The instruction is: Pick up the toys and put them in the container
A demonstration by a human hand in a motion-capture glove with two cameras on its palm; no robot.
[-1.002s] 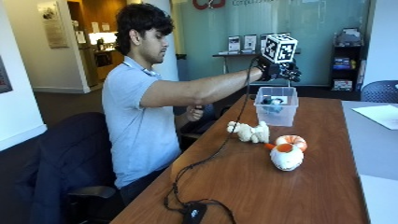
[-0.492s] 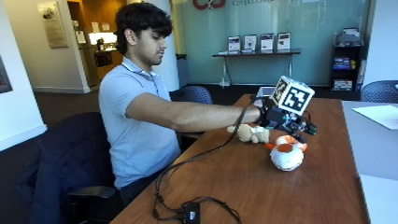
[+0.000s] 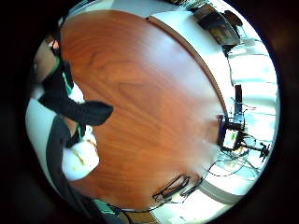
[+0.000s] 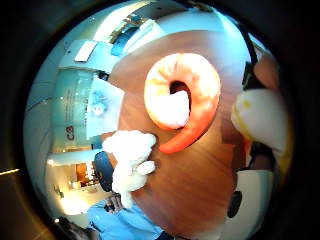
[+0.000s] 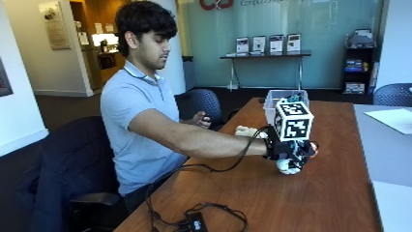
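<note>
The gloved right hand [image 5: 291, 151] reaches out over the wooden table [image 5: 270, 203] at the end of an outstretched arm, lowered onto a white and orange stuffed toy [image 5: 287, 166] that stands on the tabletop directly beneath it. From the outside view the hand covers most of that toy, and only its pale underside and a bit of orange at the side show. Whether the grip is curled around the toy or merely resting above it cannot be told. The thumb-side palm view shows the toy's curved orange part [image 4: 186, 97] very close to the palm, with more white and yellow plush [image 4: 260, 122] beside it at the edge of the hand. The little-finger-side view shows a black glove finger [image 3: 79, 111] stretched across bare tabletop, with white plush [image 3: 78, 156] next to it. A second toy, a cream stuffed animal [image 5: 248, 131], lies on the table just beyond the hand, toward the person's side. Farther along the table stands the clear plastic container [image 5: 281, 100], well apart from the hand, with something small and pale blue inside it in the thumb-side view [image 4: 98, 107]. A black box with cables [image 5: 195, 223] lies at the near end of the table.
</note>
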